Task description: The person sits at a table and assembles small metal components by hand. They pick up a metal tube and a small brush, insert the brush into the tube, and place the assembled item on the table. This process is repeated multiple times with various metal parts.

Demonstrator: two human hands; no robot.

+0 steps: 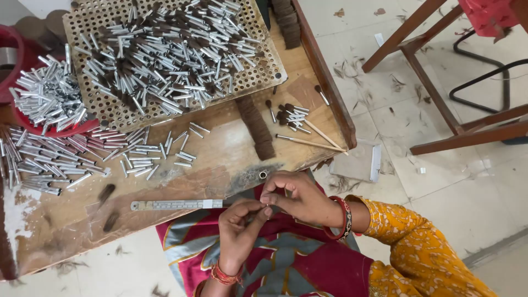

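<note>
Both hands meet just off the near edge of the worn wooden tabletop (181, 181). The left hand (239, 231) and right hand (300, 195) each have the grip closed, fingertips pinching a small item too tiny to identify. A flat metal ruler (176, 204) lies just beside them; loose silver metal tubes (55, 159) lie farther left
</note>
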